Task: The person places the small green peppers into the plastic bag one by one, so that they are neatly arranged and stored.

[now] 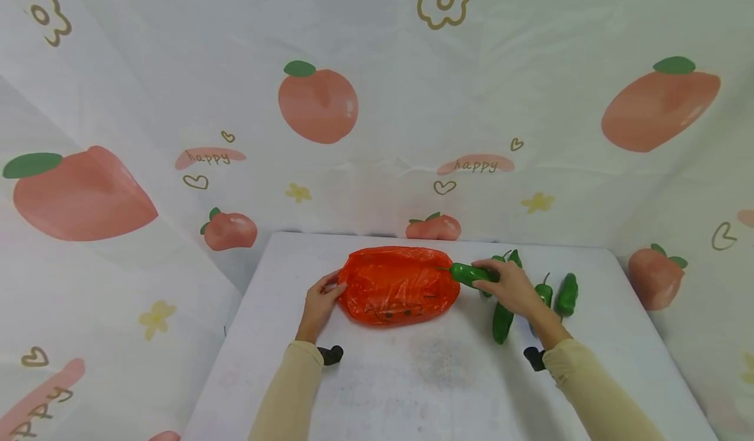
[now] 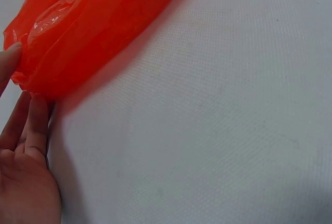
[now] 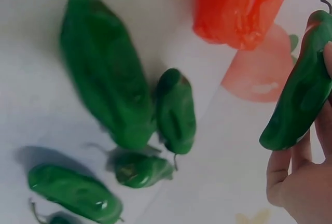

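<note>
While the left hand (image 1: 321, 303) pinches the orange plastic bag (image 1: 397, 285) edge, the right hand (image 1: 514, 287) fingers gripping the green pepper (image 1: 473, 274) should lead stem-first into the bag's mouth.

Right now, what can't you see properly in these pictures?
- Inside the orange bag: hidden by its crumpled plastic, every view.
- Some green peppers on the table: behind the right hand in the head view, so no sure count.
- The left hand: cut off by the left wrist view's edge.
- The biggest pepper: blurred, right wrist view.
</note>
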`<act>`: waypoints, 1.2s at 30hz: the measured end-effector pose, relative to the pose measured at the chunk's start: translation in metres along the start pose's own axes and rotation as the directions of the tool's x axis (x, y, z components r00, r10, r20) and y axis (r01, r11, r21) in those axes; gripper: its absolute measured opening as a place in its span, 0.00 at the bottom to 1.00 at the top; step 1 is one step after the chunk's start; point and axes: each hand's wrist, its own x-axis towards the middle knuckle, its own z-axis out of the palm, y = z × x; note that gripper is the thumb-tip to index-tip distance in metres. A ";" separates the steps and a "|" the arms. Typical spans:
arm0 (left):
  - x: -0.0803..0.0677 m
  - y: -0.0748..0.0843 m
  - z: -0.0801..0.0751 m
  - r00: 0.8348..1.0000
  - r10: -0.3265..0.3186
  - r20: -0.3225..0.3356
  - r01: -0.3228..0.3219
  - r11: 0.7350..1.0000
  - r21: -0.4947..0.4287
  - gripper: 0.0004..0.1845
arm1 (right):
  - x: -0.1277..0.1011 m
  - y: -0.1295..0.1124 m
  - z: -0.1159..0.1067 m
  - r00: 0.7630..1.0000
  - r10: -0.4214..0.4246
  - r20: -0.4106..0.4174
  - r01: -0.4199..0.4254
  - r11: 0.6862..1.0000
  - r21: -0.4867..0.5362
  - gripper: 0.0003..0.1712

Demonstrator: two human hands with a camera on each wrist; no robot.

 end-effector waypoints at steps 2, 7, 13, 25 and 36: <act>0.001 -0.002 -0.001 1.000 -0.002 -0.001 0.002 1.000 0.000 0.21 | 0.005 -0.004 0.002 1.000 -0.021 -0.003 0.021 1.000 -0.006 0.24; 0.002 -0.002 -0.003 1.000 -0.002 -0.005 0.002 1.000 -0.006 0.21 | 0.017 -0.014 0.006 0.998 -0.059 -0.004 0.059 0.998 0.009 0.23; 0.001 -0.001 -0.003 1.000 -0.003 -0.013 0.003 1.000 -0.007 0.20 | 0.030 -0.024 0.010 0.997 -0.075 -0.001 0.075 0.997 0.022 0.23; 0.000 -0.001 0.001 0.999 0.021 -0.025 -0.022 0.999 -0.033 0.20 | 0.053 -0.046 0.022 0.992 -0.125 0.007 0.125 0.992 0.025 0.24; -0.014 0.028 -0.006 0.999 0.004 0.036 0.000 0.996 -0.093 0.23 | 0.076 -0.063 0.034 0.988 -0.132 0.075 0.129 0.991 0.045 0.20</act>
